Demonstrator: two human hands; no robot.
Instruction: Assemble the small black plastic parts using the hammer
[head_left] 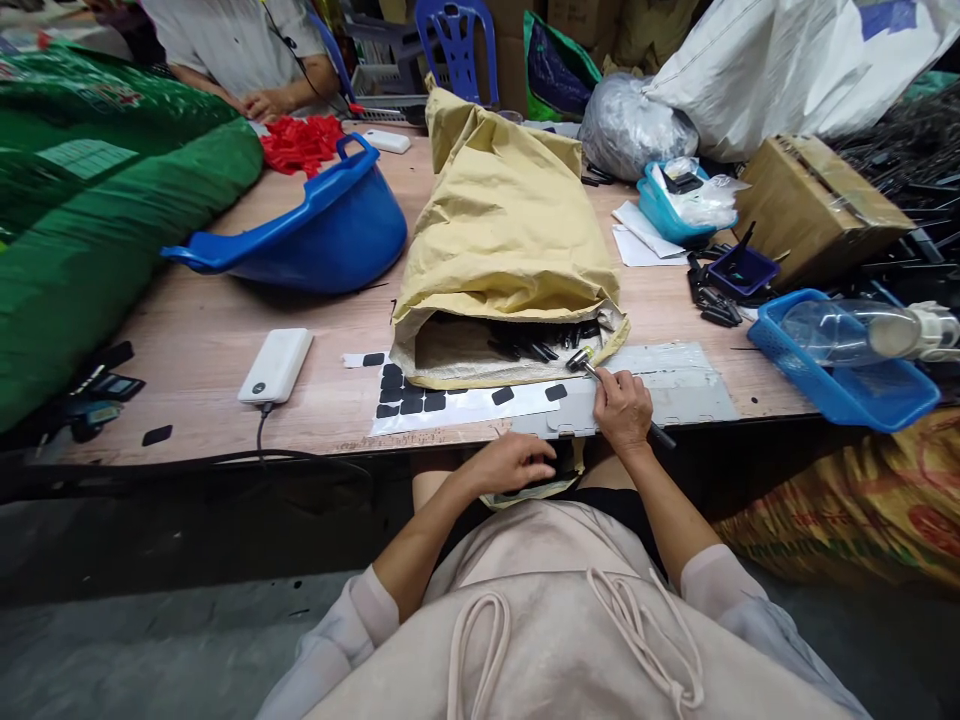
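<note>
My right hand (pixel 624 408) is closed around a hammer (pixel 657 432) with a shiny metal head and a black handle end. The hammer's head lies by the mouth of a large yellow sack (pixel 517 230) on the table. Several black plastic pieces (pixel 532 345) show inside the sack. Just below the table edge, my left hand (pixel 514 462) is over a pale bag opening (pixel 536 490) at my lap, its fingers slightly bent and apart. I make out nothing held in it. A white strip (pixel 465 405) with several black rounded squares (pixel 411 400) lies before the sack.
A blue basin (pixel 322 230) and a white power bank (pixel 276 366) with a cable are on the left. A green sack (pixel 112 200) bulges beyond them. Rightward are a blue basket (pixel 847 370), a cardboard box (pixel 817 210) and black parts. Another person (pixel 247 60) sits across the table.
</note>
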